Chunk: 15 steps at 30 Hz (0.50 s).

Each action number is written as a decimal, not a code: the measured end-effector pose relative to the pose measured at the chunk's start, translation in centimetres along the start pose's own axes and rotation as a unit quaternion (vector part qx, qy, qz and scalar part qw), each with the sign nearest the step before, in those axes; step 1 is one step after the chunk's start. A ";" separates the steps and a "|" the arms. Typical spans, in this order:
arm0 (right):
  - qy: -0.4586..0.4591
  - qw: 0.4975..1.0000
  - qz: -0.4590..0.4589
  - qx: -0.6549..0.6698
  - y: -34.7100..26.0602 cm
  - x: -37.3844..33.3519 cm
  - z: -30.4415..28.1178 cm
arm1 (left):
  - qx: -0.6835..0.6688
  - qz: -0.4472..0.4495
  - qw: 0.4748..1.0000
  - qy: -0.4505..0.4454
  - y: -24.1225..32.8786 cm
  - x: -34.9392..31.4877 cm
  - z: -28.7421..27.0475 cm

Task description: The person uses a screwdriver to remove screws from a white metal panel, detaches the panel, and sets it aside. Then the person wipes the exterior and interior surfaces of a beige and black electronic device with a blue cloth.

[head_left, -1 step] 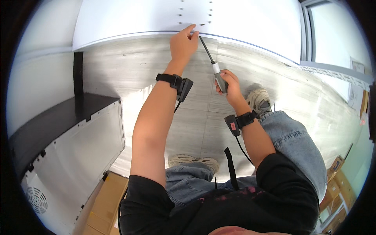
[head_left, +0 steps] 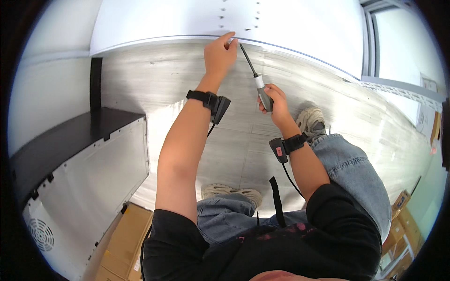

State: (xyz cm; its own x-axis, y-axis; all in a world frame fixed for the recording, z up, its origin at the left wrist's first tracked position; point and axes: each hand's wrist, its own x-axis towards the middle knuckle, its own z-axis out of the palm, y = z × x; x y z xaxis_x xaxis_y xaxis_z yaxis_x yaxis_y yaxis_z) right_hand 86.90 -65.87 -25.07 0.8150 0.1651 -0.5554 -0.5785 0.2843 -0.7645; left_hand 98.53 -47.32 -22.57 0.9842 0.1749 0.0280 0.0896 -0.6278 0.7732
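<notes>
- While its grey handle sits in a curled fist, the screwdriver (head_left: 258, 82) slants up-left over the floor, white collar above the grip, dark shaft toward the panel edge.
- Right hand (head_left: 275, 100): grasping the screwdriver handle, fingers wrapped, thumb side up the handle.
- Shaft tip: just beside the left fingertips, close to the panel edge; contact unclear.
- Left hand (head_left: 219, 56): at the panel's near edge, index finger extended over it, thumb close by; can't tell if anything small is pinched.
- White panel (head_left: 304, 30): across the top, near edge curved by the lens, thin dark line along it.
- Small metal fasteners (head_left: 257, 18): two columns on the panel, beyond the left fingertips; exact type too small to tell.
- Black wristbands (head_left: 199, 96): one per wrist, each with a boxy module and cable; right module has a red label.
- Beige sneakers (head_left: 311, 122) and blue jeans (head_left: 354, 171): below the hands; black T-shirt (head_left: 300, 253) at bottom.
- Wood-grain floor (head_left: 164, 77): pale grey, under everything.
- Metal cabinet (head_left: 103, 164): left, black top, light side, round vent; cardboard box (head_left: 126, 239) beside it.
- Grey metal frame (head_left: 370, 44): upper right.
</notes>
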 end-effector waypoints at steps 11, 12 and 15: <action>-0.163 0.967 0.103 -0.169 10.0 -3.9 15.6 | -0.463 -0.288 0.836 -0.068 -14.6 -15.5 -17.1; -0.180 0.959 0.113 -0.188 11.2 -4.3 16.7 | -0.476 -0.293 0.827 -0.054 -15.6 -17.0 -18.1; -0.219 0.936 0.131 -0.244 14.5 -6.3 18.9 | -0.505 -0.314 0.804 -0.004 -20.0 -21.9 -19.4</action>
State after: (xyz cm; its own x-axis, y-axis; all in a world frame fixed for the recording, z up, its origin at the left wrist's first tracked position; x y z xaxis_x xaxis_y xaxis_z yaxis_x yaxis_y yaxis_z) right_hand 74.01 -44.96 -26.53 0.5157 0.5711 -0.6387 -0.6188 -0.2673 -0.7387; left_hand 72.25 -23.84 -26.34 0.7945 0.2100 -0.5697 0.4031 0.5193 0.7536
